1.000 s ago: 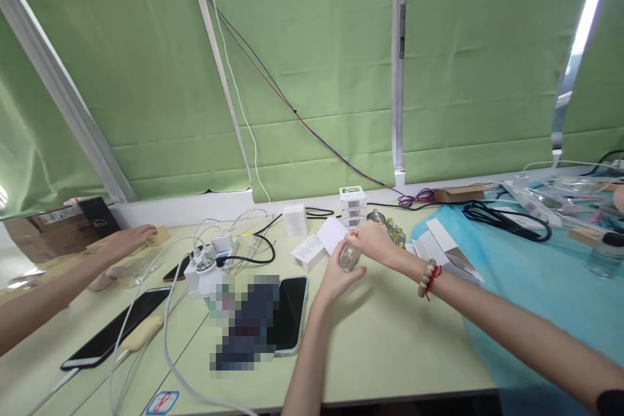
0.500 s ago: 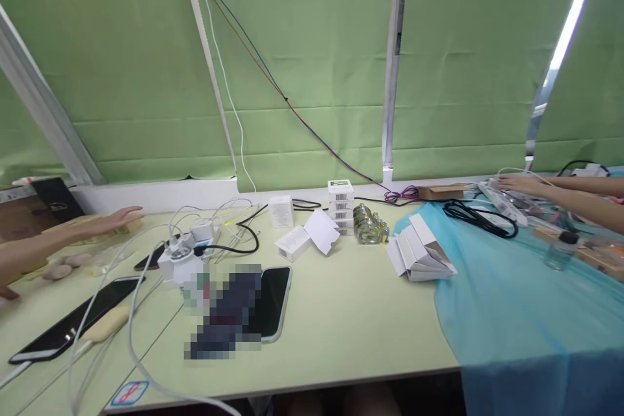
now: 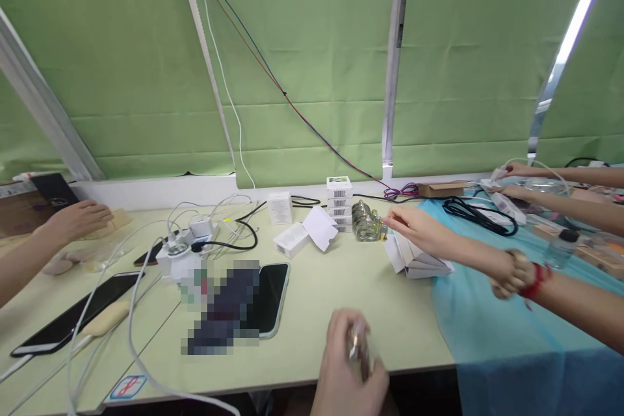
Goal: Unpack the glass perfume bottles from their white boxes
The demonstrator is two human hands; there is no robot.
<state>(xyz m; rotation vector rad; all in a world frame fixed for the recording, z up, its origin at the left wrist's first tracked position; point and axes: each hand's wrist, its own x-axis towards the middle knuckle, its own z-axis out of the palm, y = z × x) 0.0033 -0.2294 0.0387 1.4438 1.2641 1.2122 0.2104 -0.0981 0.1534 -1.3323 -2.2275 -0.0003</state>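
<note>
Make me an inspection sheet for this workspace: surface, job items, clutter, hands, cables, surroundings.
Surface: pale table; blue sheet over its right part.
Job items: clear glassy item, blurred; glass bottles beside stacked white boxes; open white box, lying down; white cartons at the sheet's edge.
Clutter: phone, tablet, charging plugs.
Hands: left hand grips the glassy item; right hand is near the bottles and cartons, grip unclear.
Cables: white cable looping across the left side; black cable coiled on the sheet.
Surroundings: green blinds behind; other people's hands at far left and far right.
</note>
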